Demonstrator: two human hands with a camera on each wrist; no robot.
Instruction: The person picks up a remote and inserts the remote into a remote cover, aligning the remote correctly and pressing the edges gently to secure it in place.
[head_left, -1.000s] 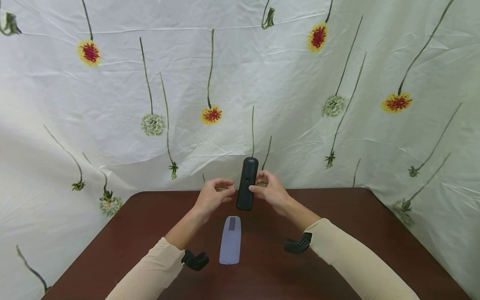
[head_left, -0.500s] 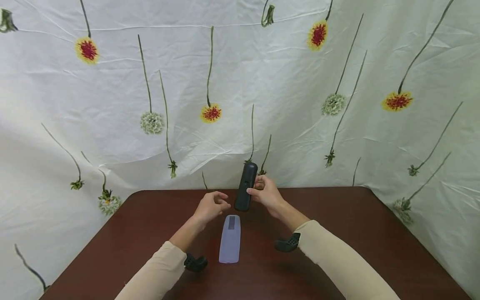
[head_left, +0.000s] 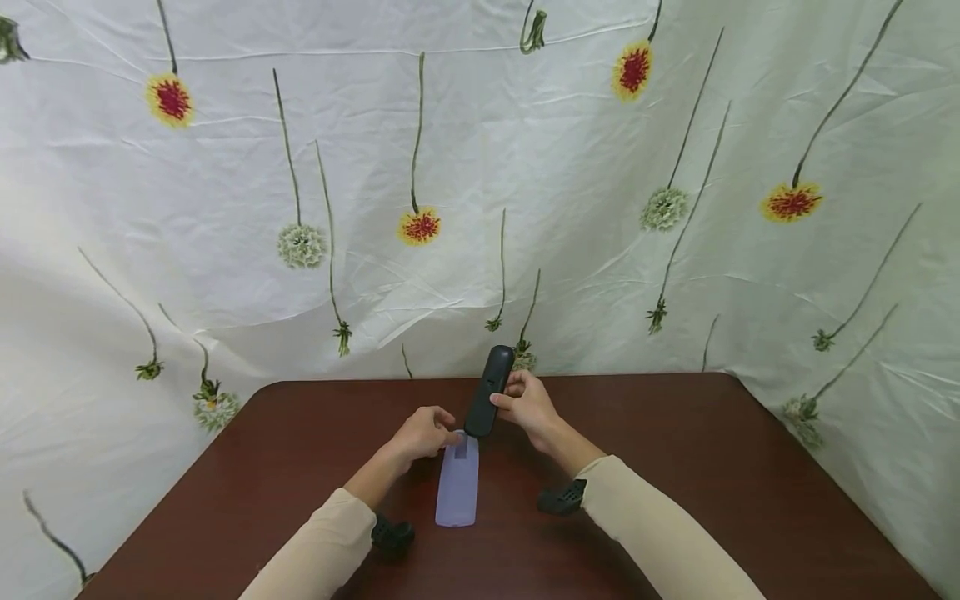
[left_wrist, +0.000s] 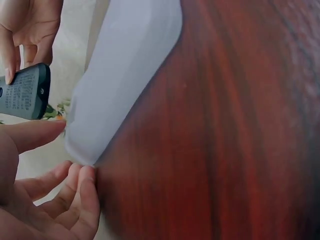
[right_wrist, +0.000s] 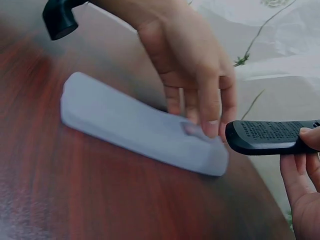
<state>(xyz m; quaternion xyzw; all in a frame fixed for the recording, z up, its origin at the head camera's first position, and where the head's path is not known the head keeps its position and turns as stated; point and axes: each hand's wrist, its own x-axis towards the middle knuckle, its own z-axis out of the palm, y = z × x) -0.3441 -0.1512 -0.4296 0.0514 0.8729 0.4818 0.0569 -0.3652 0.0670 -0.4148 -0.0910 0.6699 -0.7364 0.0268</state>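
My right hand [head_left: 528,410] holds a black remote control [head_left: 489,390] between thumb and fingers. It is tilted above the table, with its printed back showing in the right wrist view. A pale purple translucent remote cover [head_left: 457,487] lies lengthwise on the table below, with a darker rectangle near its far end. My left hand [head_left: 422,433] is at that far end. In the left wrist view, its fingertips [left_wrist: 86,172] touch the cover's edge, while the thumb is at the other side, apart from the fingers. The remote's lower end is close to the left fingertips.
The dark red-brown wooden table [head_left: 637,500] has its far edge just beyond my hands. A white cloth [head_left: 585,183] with printed flowers hangs behind it. Black wrist devices [head_left: 393,535] sit below both wrists.
My left hand has moved down to the cover's far end. My right hand has lowered the remote control and tilted it further, bringing its lower end near the cover.
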